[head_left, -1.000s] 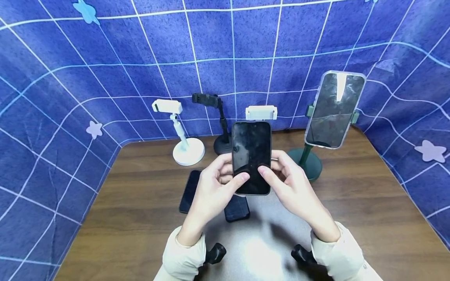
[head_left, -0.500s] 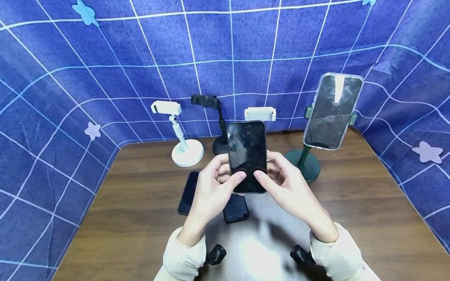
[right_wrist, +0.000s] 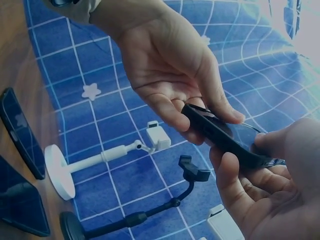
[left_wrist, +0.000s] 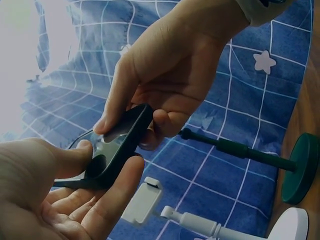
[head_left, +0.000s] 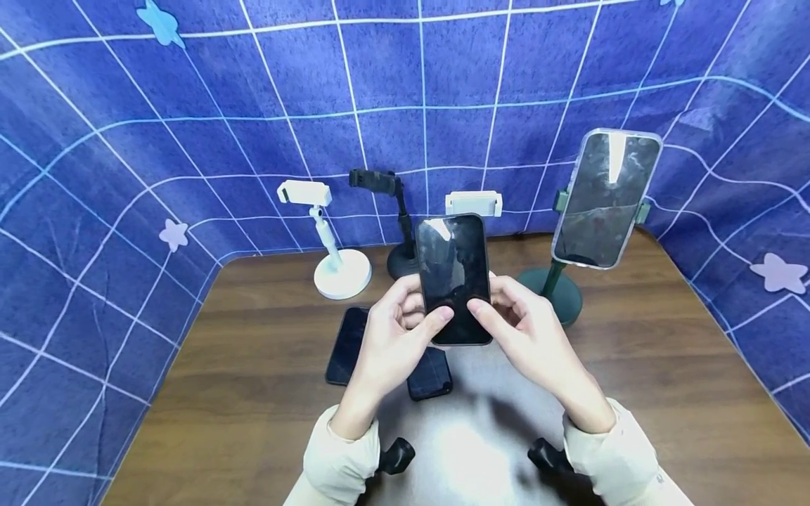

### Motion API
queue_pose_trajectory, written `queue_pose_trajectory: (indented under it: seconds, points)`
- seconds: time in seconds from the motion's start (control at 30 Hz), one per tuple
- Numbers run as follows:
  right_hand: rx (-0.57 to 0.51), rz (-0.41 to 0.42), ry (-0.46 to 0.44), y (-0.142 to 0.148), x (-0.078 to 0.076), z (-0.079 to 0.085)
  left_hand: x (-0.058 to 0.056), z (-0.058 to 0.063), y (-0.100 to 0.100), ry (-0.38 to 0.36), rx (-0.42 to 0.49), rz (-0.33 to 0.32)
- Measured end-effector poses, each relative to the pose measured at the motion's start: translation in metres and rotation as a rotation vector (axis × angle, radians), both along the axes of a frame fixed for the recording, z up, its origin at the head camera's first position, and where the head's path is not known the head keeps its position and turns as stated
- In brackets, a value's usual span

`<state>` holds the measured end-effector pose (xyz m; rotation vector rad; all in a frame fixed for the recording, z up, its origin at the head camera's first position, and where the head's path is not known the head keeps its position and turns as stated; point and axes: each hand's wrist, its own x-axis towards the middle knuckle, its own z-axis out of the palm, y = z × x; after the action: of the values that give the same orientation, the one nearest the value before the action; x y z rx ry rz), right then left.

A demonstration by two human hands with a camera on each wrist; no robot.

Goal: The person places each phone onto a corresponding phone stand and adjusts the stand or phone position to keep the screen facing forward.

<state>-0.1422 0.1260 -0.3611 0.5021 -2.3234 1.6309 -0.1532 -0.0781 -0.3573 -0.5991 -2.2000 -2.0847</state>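
Observation:
A black smartphone (head_left: 454, 270) is held upright in front of me, screen facing me. My left hand (head_left: 397, 341) grips its left edge, thumb on the lower part of the screen. On the opposite edge my right hand (head_left: 530, 337) holds it the same way. Both wrist views show the fingers curled behind the phone (left_wrist: 129, 142) and the thumbs on its front. Just behind the phone's top is the white clamp (head_left: 473, 204) of a phone stand, whose lower part is hidden. The phone's screen looks dark with reflections.
A white phone stand (head_left: 342, 274) and a black one (head_left: 375, 181) stand at the back left. At right, a green stand (head_left: 567, 301) carries a phone in a clear case (head_left: 607, 200). Two dark phones, one farther left (head_left: 344, 346) and one nearer (head_left: 430, 374), lie on the wooden table (head_left: 240, 393).
The held phone has tilted slightly, and a bright reflection now shows near its top. Both hands keep their hold. The stands and the phones on the table stay put.

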Motion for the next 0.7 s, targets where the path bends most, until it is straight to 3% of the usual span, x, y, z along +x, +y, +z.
queue_pose_trajectory:
  seconds: [0.17, 0.4, 0.7]
  points:
    - [0.019, -0.020, 0.000, 0.003, -0.005, -0.001, -0.004, -0.003, -0.003, -0.002, 0.025, -0.019]
    - [0.000, -0.057, 0.027, 0.009, -0.017, -0.004, -0.011, -0.013, -0.002, 0.003, -0.014, -0.018]
    - [-0.001, -0.095, 0.102, 0.010, -0.030, 0.000, -0.022, -0.018, -0.006, 0.084, -0.083, 0.039]
